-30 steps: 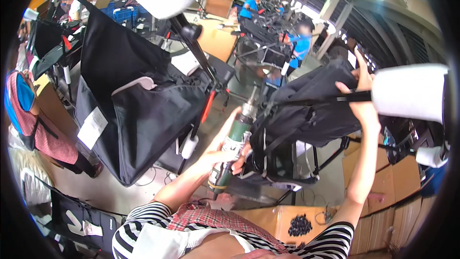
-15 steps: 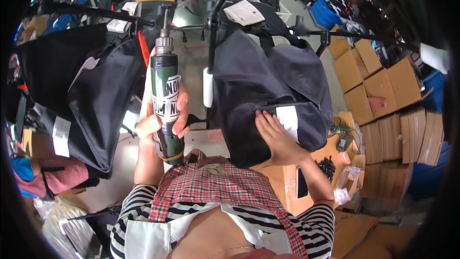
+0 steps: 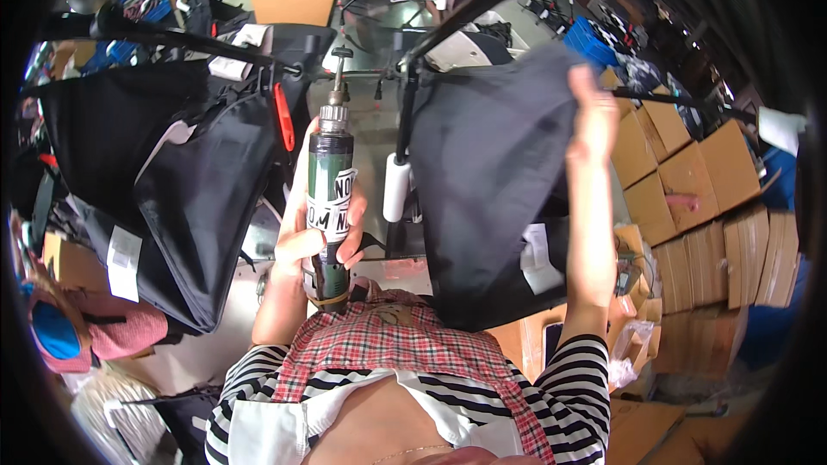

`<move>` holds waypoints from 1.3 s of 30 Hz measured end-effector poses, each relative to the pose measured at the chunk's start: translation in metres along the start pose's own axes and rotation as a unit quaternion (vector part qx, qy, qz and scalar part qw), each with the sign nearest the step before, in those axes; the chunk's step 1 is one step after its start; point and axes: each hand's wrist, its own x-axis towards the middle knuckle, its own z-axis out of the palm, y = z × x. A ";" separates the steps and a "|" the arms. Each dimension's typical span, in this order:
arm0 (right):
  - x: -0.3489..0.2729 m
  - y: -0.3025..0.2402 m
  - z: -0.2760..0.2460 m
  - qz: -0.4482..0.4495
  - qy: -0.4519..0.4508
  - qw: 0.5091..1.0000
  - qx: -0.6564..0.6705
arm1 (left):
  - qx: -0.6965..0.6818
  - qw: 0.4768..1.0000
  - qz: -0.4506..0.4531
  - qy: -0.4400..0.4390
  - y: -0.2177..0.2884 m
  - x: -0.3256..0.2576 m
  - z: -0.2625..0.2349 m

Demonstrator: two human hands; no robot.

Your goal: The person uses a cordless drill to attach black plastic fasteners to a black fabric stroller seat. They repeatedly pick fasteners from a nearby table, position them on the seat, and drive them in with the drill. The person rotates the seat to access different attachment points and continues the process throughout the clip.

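My left hand (image 3: 326,237) is wrapped round a green and black power screwdriver (image 3: 331,164), held upright with its bit pointing away from me. A small dark piece (image 3: 342,52) shows at the bit's tip; I cannot tell whether it is attached. My right hand (image 3: 593,125), blurred by motion, is closed at the far right edge of a black fabric cover (image 3: 491,164), which stands raised there. Some of its fingers are hidden by the cloth. On the cover's lower right is a white label (image 3: 538,263), partly folded. The cover hangs by a black metal frame (image 3: 407,103).
Another black fabric piece (image 3: 202,189) with a white label hangs at left, beside a red strip (image 3: 283,116). A white sleeve (image 3: 396,189) sits on the frame tube. Cardboard boxes (image 3: 698,164) are stacked at right. Another person (image 3: 121,331) is at lower left.
My right hand has gone from lying flat on the cover's lower part to its far right edge, lifting the cloth. The screwdriver sits slightly farther right and lower in view.
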 end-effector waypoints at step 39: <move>-0.067 -0.150 0.104 -0.395 -0.476 0.781 0.086 | 0.105 0.994 0.001 0.014 0.010 -0.005 0.044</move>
